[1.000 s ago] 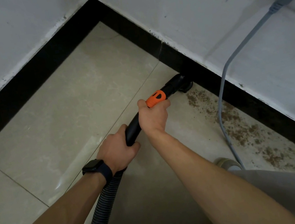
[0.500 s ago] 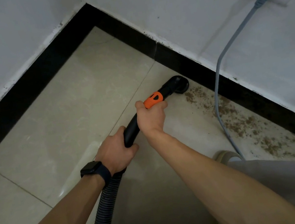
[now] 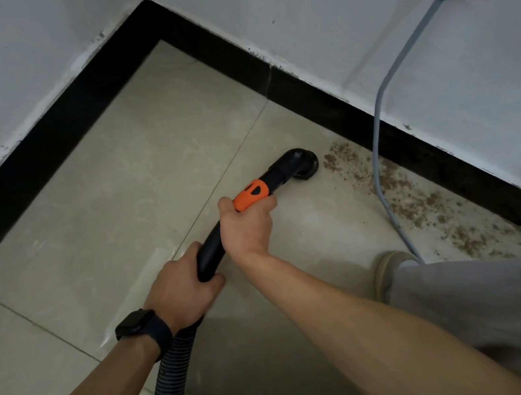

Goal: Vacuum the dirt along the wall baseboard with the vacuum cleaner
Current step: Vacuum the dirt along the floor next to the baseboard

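Two grips curl round the vacuum wand (image 3: 210, 250), left hand (image 3: 180, 288) behind right hand (image 3: 248, 231), nozzle (image 3: 302, 163) ahead just beside the dirt (image 3: 406, 203).

Black wristwatch (image 3: 135, 325), beige shoe (image 3: 384, 267), grey trouser leg (image 3: 498, 312)

Black smartwatch (image 3: 136, 324) just behind the left hand (image 3: 181, 289), grey trousers (image 3: 502, 311), beige shoe (image 3: 383, 266).

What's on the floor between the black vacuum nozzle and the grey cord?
Brown dirt crumbs are scattered on the floor between the nozzle and the grey cord. The head view shows this.
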